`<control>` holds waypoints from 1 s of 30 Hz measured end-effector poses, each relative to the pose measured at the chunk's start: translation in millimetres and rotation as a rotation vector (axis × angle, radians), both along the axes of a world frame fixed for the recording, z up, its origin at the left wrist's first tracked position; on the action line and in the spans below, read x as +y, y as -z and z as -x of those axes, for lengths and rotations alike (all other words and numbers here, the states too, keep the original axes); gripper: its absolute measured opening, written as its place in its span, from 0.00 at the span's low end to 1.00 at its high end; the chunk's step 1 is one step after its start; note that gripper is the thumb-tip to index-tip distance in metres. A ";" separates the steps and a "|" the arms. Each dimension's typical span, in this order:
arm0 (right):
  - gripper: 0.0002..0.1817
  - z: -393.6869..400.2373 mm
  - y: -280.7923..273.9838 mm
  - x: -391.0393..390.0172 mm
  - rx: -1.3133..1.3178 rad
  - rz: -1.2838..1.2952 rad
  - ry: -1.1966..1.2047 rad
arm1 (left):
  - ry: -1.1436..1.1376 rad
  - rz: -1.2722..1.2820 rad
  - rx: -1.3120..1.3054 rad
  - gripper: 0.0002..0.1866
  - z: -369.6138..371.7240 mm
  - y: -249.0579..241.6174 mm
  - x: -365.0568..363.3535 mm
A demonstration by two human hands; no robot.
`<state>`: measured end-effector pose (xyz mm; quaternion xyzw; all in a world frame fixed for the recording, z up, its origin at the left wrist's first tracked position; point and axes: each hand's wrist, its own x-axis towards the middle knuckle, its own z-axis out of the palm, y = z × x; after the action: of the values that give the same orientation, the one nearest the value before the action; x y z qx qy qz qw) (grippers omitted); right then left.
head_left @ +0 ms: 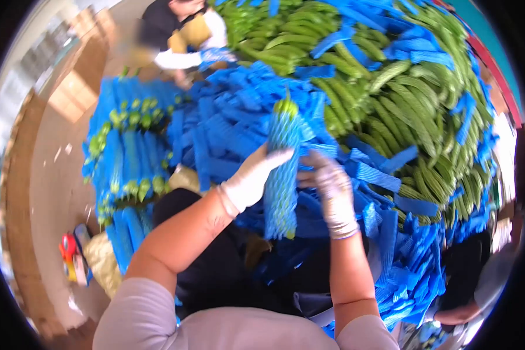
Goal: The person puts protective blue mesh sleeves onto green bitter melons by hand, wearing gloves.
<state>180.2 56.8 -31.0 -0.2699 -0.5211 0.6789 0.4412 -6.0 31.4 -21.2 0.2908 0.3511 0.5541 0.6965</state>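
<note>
A long green gourd (283, 175) in a blue foam net sleeve stands upright in front of me, its green stem end poking out at the top. My left hand (254, 175), in a white glove, is closed round its left side with the thumb across the front. On the other side, my right hand (331, 189), also gloved, has its fingers apart and pointing at the gourd, fingertips close to the net. Behind both hands lies a heap of loose blue foam net sleeves (227, 128).
Bare green gourds (402, 111) are piled at the right, with blue sleeves among them. Sleeved gourds (137, 157) lie stacked at the left. Another person (186, 35) works at the back, and a person's arm (461, 315) shows at lower right. Cardboard boxes (73, 96) stand at far left.
</note>
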 end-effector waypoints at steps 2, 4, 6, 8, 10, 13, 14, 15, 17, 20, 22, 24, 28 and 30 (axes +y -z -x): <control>0.30 -9.6 4.2 12.5 0.047 0.053 0.217 | -0.053 -0.024 -0.142 0.18 25.3 -27.8 -3.1; 0.27 -30.8 15.7 31.7 0.175 0.182 0.211 | -0.286 -0.209 -0.082 0.22 69.8 -70.4 -19.0; 0.27 -50.9 29.8 46.5 0.196 0.224 0.160 | -0.463 -0.358 0.193 0.25 138.4 -98.7 -52.1; 0.29 -52.0 36.7 53.7 0.149 0.217 0.115 | -0.760 -0.311 0.389 0.23 195.0 -105.7 -96.6; 0.29 -43.3 38.0 50.2 0.025 0.209 0.141 | -0.828 -0.250 0.944 0.19 251.3 -82.8 -159.4; 0.26 -19.7 34.2 34.8 -0.249 0.052 0.207 | -0.861 0.278 0.787 0.42 298.0 -14.3 -246.9; 0.26 -13.6 33.3 29.4 -0.253 0.049 0.201 | -0.823 0.492 1.041 0.48 300.9 8.3 -272.4; 0.26 -8.7 32.4 24.3 -0.320 0.009 0.180 | -0.816 0.602 1.025 0.48 312.1 47.2 -297.1; 0.25 -4.0 34.6 20.7 -0.420 -0.015 0.141 | -0.889 0.691 1.059 0.49 316.1 109.3 -340.2; 0.26 -8.0 46.3 22.3 -0.417 0.003 0.091 | -0.892 0.792 1.205 0.50 345.0 170.4 -402.8; 0.27 -14.7 57.0 26.2 -0.412 0.068 0.107 | -0.859 0.977 1.324 0.50 353.9 169.5 -422.0; 0.30 -27.6 72.1 33.7 -0.458 0.064 0.073 | -0.853 1.037 1.362 0.50 369.8 175.9 -442.2; 0.29 -47.0 99.1 54.8 -0.440 0.204 0.103 | -0.821 1.085 1.488 0.50 385.9 182.4 -454.1; 0.28 -56.8 110.1 68.4 -0.428 0.310 -0.011 | -0.797 1.114 1.508 0.50 389.6 184.3 -458.3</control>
<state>237.0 125.2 -141.1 -0.4689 -0.4939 0.6804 0.2707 -395.6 -426.9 -205.5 0.0605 0.9780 0.1758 0.0947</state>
